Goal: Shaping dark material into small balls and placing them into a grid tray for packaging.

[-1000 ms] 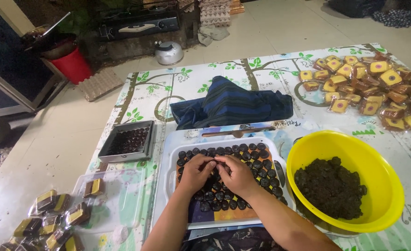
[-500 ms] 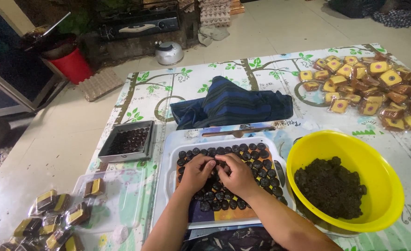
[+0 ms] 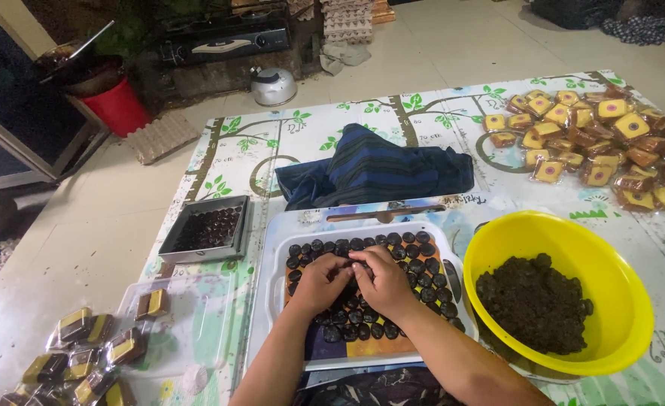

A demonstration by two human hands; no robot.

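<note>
Left hand [image 3: 319, 284] and right hand [image 3: 384, 280] meet, fingertips pinching one dark ball [image 3: 351, 265]. They work over the white tray [image 3: 272, 301], beside a yellow bowl [image 3: 611, 271]

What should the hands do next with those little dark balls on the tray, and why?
Probably set the ball being shaped into the next free spot. Both the left hand and right hand meet over the rows of dark balls on the white tray, whose near end shows bare space; the yellow bowl holds more dark mix.
</note>
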